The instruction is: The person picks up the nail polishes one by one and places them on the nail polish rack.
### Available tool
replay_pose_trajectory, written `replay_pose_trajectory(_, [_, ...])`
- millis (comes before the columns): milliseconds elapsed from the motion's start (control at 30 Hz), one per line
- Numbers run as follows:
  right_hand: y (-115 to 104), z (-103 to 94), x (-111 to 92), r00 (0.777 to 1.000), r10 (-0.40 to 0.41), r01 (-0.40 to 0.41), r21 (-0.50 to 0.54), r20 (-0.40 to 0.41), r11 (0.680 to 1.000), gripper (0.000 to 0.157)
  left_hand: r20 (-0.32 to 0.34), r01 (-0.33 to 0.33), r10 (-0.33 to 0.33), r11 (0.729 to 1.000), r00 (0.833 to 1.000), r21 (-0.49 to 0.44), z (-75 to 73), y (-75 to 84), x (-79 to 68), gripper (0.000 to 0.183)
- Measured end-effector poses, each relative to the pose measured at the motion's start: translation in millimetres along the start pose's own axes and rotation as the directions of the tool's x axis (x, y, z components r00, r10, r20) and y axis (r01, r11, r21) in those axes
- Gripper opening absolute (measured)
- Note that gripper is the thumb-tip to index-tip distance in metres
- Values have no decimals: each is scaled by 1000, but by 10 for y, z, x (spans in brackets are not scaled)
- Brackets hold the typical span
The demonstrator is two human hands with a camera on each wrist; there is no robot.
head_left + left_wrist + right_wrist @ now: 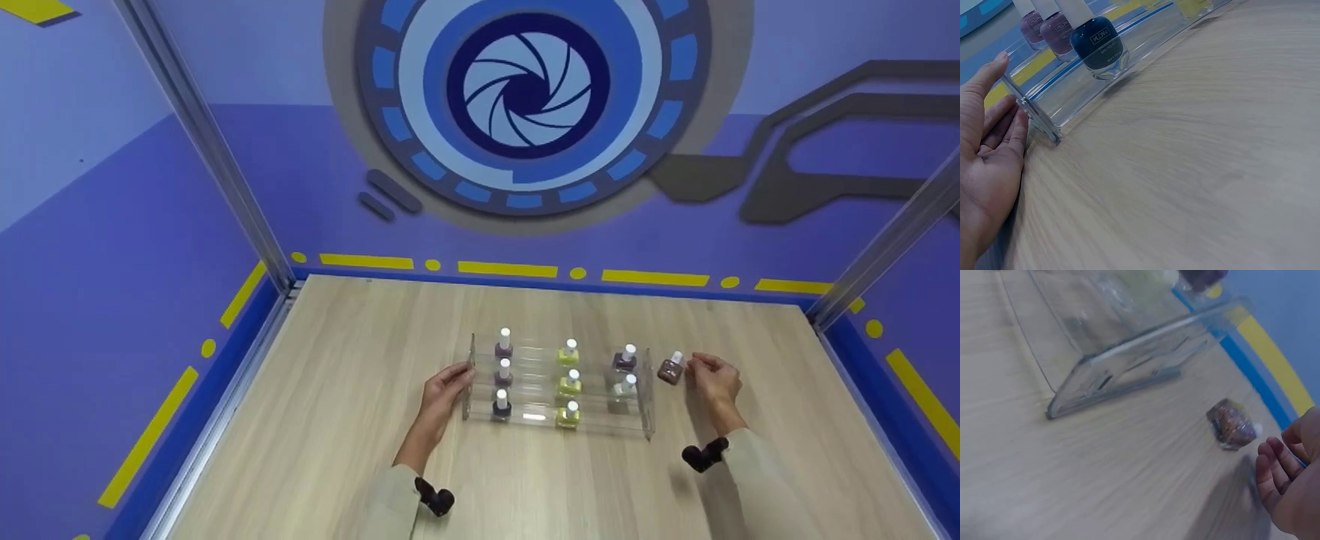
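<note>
A clear stepped rack (536,416) stands on the table with nail polish bottles in three columns. My left hand (444,394) grips its left side panel (1039,115), thumb at the upper edge and fingers against the outer face. The left column has two mauve bottles (1057,35) behind a dark teal bottle (1098,42). Yellow bottles (568,385) fill the middle column. On the right are a purple bottle (625,360) and a pale bottle (624,390). A glittery brown nail polish bottle (670,370) is outside the rack. My right hand (716,381), fingers loosely bent, is just right of its white cap, holding nothing.
The wooden table (352,337) meets a blue patterned back wall (262,165) and side walls with metal corner posts. The rack's right side panel (1129,368) stands between the brown bottle and the shelves. Bare wood shows in front of the rack.
</note>
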State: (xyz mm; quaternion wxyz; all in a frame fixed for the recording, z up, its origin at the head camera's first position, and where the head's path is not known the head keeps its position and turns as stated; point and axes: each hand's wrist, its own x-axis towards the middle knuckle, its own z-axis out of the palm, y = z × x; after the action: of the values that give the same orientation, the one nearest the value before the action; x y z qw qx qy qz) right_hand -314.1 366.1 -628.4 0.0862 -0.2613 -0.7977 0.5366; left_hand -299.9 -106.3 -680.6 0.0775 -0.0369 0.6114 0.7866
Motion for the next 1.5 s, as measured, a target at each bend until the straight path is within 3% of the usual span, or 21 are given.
replay_pose_trajectory(100, [37,19,28,998,42,-45,-99,-36,994,31,-4,4,-4,1000,1000,11,16,9,6,56])
replay_pose_trajectory(200, [18,39,28,998,20,-29,-188,-54,982,38,-5,6,-6,1000,1000,30,22,13,2,56])
replay_pose_trajectory(333, [-23,88,17,999,-32,30,-295,-3,955,49,-12,13,-12,999,1000,31,16,13,-4,57])
replay_pose_trajectory(433, [-39,128,16,998,-54,63,-335,38,940,49,-8,11,-11,999,1000,31,5,10,4,58])
replay_pose_trajectory(900, [-35,65,-37,990,-83,113,-285,114,952,40,16,-7,6,1000,1000,18,-31,37,-11,56])
replay_pose_trajectory(1167, [3,-13,-81,971,-35,80,-183,237,980,36,37,-8,8,1000,999,7,-11,23,16,54])
replay_pose_trajectory(1500, [-34,-88,-205,952,-88,137,-151,294,979,38,18,-8,8,1000,1000,-8,-25,19,6,50])
